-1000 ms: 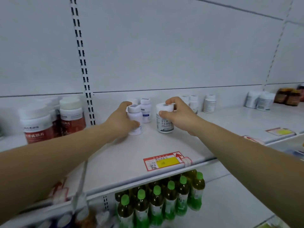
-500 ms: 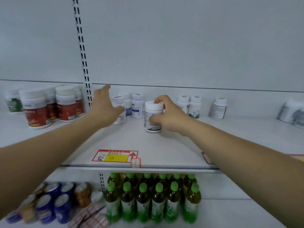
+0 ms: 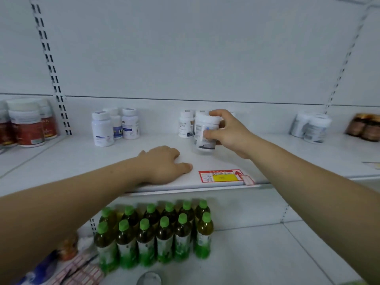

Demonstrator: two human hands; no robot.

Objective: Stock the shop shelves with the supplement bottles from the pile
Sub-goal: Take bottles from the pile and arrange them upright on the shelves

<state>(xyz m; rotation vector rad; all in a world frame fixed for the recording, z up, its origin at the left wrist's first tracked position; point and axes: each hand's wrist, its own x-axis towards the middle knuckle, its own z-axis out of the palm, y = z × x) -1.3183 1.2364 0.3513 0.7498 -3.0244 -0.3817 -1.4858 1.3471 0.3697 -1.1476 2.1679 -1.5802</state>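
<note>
My right hand (image 3: 230, 133) grips a white supplement bottle (image 3: 202, 132) with a dark label band, held upright just above the white shelf (image 3: 72, 161), right in front of other white bottles (image 3: 185, 124) at the back. My left hand (image 3: 164, 164) rests palm down on the shelf near its front edge and holds nothing. Three small white bottles with blue labels (image 3: 102, 128) stand at the back left of the same shelf bay.
Red-labelled jars (image 3: 26, 124) stand at the far left, white tubs (image 3: 312, 126) and brown jars (image 3: 364, 126) at the far right. A red and yellow price tag (image 3: 223, 176) sits on the shelf edge. Green-capped drink bottles (image 3: 156, 233) fill the shelf below.
My left hand let go of the small white bottle, which now stands at the back left, and came down onto the shelf front. My right hand carried its bottle rightward toward the back group.
</note>
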